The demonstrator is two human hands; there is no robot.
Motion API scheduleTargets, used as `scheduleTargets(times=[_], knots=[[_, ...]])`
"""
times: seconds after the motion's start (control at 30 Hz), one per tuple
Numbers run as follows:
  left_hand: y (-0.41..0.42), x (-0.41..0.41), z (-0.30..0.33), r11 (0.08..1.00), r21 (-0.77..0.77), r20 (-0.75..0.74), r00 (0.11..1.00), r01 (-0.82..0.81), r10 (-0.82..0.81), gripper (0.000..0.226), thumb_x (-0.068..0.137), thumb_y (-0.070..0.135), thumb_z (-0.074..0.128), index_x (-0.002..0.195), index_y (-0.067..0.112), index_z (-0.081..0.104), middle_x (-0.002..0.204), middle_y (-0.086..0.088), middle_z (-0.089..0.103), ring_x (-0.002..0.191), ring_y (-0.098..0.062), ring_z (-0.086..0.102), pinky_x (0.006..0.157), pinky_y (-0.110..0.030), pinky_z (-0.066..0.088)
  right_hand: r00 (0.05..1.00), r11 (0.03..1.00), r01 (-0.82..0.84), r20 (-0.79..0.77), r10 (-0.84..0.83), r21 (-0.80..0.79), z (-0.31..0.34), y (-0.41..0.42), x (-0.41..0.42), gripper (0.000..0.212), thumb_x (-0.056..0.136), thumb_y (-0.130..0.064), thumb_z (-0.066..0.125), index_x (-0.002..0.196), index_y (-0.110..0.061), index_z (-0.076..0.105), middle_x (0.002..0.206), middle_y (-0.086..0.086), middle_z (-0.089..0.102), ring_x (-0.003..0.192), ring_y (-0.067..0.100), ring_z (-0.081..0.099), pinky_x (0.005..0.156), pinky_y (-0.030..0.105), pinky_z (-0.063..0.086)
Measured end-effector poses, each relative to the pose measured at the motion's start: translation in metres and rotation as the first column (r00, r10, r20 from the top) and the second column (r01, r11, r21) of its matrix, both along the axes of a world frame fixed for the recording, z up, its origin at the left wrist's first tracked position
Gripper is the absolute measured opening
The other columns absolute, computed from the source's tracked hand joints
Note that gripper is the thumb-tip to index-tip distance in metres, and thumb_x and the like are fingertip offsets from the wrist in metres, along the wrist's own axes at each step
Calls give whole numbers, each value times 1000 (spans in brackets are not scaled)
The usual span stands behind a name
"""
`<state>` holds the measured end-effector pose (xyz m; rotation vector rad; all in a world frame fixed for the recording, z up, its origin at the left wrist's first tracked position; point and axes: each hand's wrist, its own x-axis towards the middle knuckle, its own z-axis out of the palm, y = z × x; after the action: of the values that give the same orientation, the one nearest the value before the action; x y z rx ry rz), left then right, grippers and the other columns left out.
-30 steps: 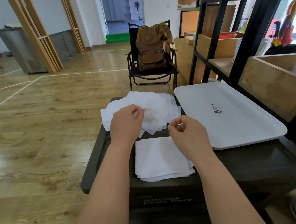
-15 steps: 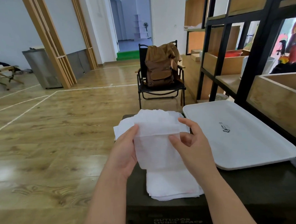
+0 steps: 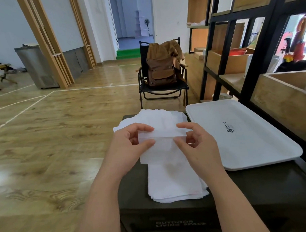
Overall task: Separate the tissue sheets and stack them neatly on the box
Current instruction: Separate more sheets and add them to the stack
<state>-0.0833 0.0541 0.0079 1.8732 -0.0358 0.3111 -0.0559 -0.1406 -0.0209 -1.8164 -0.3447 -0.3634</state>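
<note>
A thin white tissue sheet [image 3: 163,146] hangs in the air above the dark box [image 3: 255,190]. My left hand [image 3: 130,148] pinches its left edge between thumb and forefinger, and my right hand [image 3: 196,147] pinches its right edge the same way. The top of the sheet looks parted into two layers. Below it, at the near side of the box, lies a squared stack of tissue sheets [image 3: 175,184]. A loose, messy pile of tissues [image 3: 159,119] lies at the far side of the box, partly hidden behind the held sheet.
A white tray [image 3: 245,147] lies on the right half of the box. Black-framed wooden shelving [image 3: 261,60] stands close on the right. A folding chair with a brown backpack [image 3: 161,67] stands beyond the box. Wooden floor [image 3: 54,136] stretches to the left.
Both hands lifted one sheet off the messy pile and now hold it up over the stack. The fingers have moved to the sheet's top side edges and pulled slightly apart.
</note>
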Motion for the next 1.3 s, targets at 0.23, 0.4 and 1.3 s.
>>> scheduleTargets(times=[0.23, 0.4, 1.3], knots=[[-5, 0, 1, 996, 83, 41, 999, -18, 15, 17, 85, 14, 75, 83, 31, 76, 52, 31, 54, 51, 7, 49, 53, -2, 36, 995, 986, 76, 74, -66, -147, -1, -2, 0, 31, 85, -28, 72, 96, -54, 58, 93, -27, 57, 91, -7, 53, 68, 0, 42], [-7, 1, 0, 977, 210, 63, 998, -42, 30, 16, 85, 20, 75, 84, 35, 73, 51, 31, 51, 52, 3, 42, 52, -4, 35, 983, 965, 153, 131, -127, -215, -4, -3, 2, 24, 87, -30, 70, 84, -50, 57, 92, -27, 50, 94, -14, 48, 68, 1, 40], [-9, 0, 0, 979, 126, -285, 951, 161, -120, 12, 92, 33, 65, 101, 39, 61, 50, 15, 57, 51, 1, 56, 55, -13, 42, 829, 976, -214, -536, 160, -38, 15, -26, -6, 18, 93, -35, 59, 98, -22, 71, 93, -6, 75, 88, 16, 71, 81, 37, 58]])
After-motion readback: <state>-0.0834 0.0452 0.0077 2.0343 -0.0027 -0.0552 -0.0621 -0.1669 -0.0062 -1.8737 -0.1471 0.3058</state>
